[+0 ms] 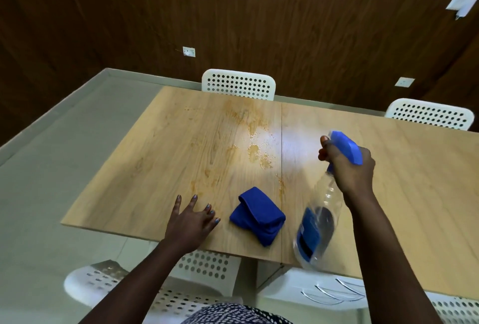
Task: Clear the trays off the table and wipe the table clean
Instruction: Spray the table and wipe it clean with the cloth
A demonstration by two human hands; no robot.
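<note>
Droplets and orange-brown smears cover the middle of the table (160,168), which carries no trays in view. The right hand (350,168) is wrapped around the neck of a spray bottle (318,225), fingers at the blue trigger, nozzle aimed at the mess. The bottle looks thin, clear and nearly empty, so likely light and easily dented; the neck is the firm hold. The left hand (190,222) lies flat and spread on the near edge, holding nothing, just beside a folded blue cloth (256,216), soft and limp, best gathered from above.

Bare forearms, painted nails, dark navy garment (233,314) with white speckles.
</note>
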